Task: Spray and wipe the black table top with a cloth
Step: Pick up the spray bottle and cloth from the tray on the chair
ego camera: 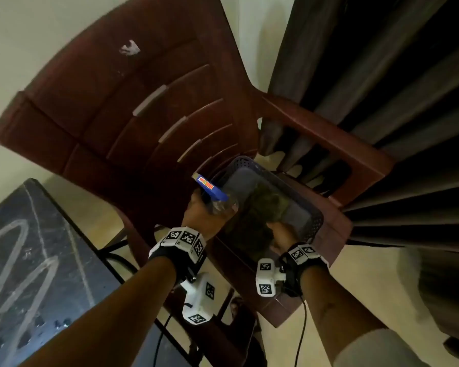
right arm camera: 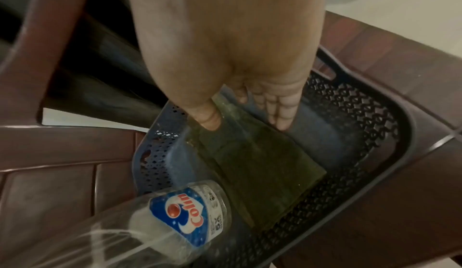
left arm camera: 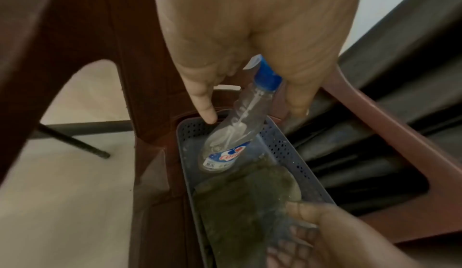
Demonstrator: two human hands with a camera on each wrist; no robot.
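Looking down from the head camera, I see the biggest thing first: a dark red-brown plastic chair [ego camera: 133, 107] with a slatted back, standing against a pale wall with dark curtains [ego camera: 382, 88] on its right. The black worktop [ego camera: 24, 260], streaked with pale smears, sits low at my left, well apart from both hands. On the chair seat rests a grey perforated plastic basket [ego camera: 313, 213]. Inside the basket lies a dark olive-green cloth [ego camera: 260, 207], flat along the bottom. My left hand [ego camera: 199, 210] has its grip closed round the neck of a clear Colin spray bottle [ego camera: 217, 200] with a blue trigger head; from the left wrist view the bottle [left arm camera: 232, 134] hangs tilted with its base down in the near end of the basket [left arm camera: 282, 147], though I cannot tell whether it touches the bottom. My right hand [ego camera: 281, 234] reaches into the basket, and in the right wrist view its thumb and fingers [right arm camera: 280, 110] pinch the near edge of the cloth [right arm camera: 260, 165], the grip narrow on the fabric, the rest of the cloth lying in the basket [right arm camera: 370, 114].
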